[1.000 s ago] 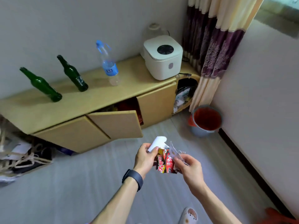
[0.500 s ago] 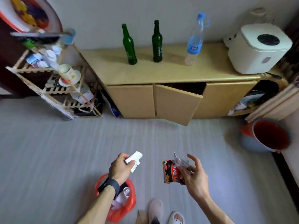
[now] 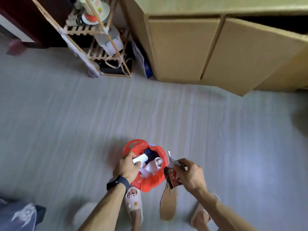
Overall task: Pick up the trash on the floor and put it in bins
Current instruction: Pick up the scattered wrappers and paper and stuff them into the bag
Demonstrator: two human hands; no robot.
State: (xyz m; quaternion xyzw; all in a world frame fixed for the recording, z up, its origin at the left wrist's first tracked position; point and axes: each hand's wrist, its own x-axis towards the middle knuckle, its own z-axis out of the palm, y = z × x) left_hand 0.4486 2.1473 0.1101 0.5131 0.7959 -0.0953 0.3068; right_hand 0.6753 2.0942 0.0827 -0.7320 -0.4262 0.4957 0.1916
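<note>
A bin lined with a red plastic bag (image 3: pixel 150 182) stands on the floor just in front of my feet, holding white crumpled trash and something dark. My left hand (image 3: pixel 127 166) grips a small white rolled piece of trash (image 3: pixel 140 158) right over the bag's opening. Just right of the bag's rim, my right hand (image 3: pixel 191 175) pinches a red and black snack wrapper (image 3: pixel 171 175) with a clear torn flap sticking up.
A flat brown cardboard piece (image 3: pixel 168 204) lies on the floor by my slippers (image 3: pixel 134 202). A wooden cabinet (image 3: pixel 183 47) with an ajar door (image 3: pixel 253 55) stands ahead. A wooden rack (image 3: pixel 100 39) with dishes is at the upper left. A dark bag (image 3: pixel 20 215) sits bottom left.
My view tilted down toward the floor. My left hand carried the white trash down over the red bag's opening; my right hand brought the wrapper beside the bag.
</note>
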